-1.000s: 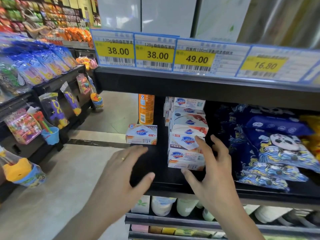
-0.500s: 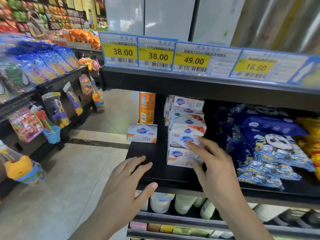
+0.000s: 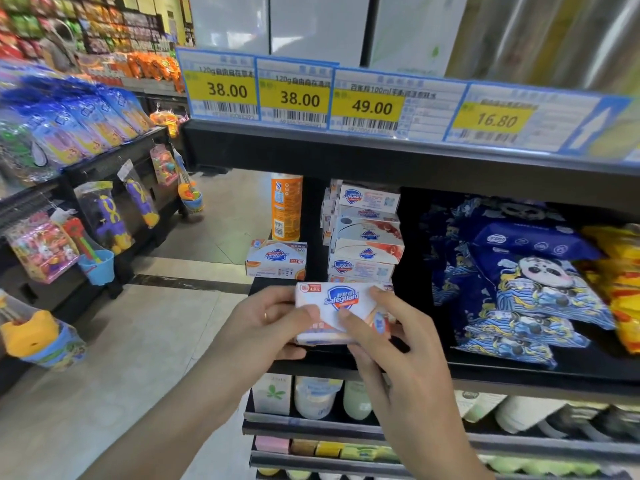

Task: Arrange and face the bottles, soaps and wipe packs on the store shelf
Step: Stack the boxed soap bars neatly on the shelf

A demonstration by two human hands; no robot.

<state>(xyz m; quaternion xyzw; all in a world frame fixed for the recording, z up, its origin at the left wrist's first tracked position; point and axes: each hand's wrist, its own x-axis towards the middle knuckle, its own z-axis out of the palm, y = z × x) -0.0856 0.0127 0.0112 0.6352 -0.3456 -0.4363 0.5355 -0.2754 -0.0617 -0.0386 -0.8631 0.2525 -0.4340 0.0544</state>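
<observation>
A soap box (image 3: 341, 308) is being gripped by the left hand (image 3: 263, 327) and right hand (image 3: 391, 344). It is being held at the shelf's (image 3: 519, 370) front edge, before the soap stack (image 3: 365, 237).

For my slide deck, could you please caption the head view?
Both hands, left and right, hold a soap box before the shelf's soap stack.

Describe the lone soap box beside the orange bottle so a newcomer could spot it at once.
Find the black shelf under the yellow price tags. At its left end an orange bottle stands upright; the soap box sits just in front of it. Unlike the stacked soaps to its right, it lies alone, logo upside down.
</observation>
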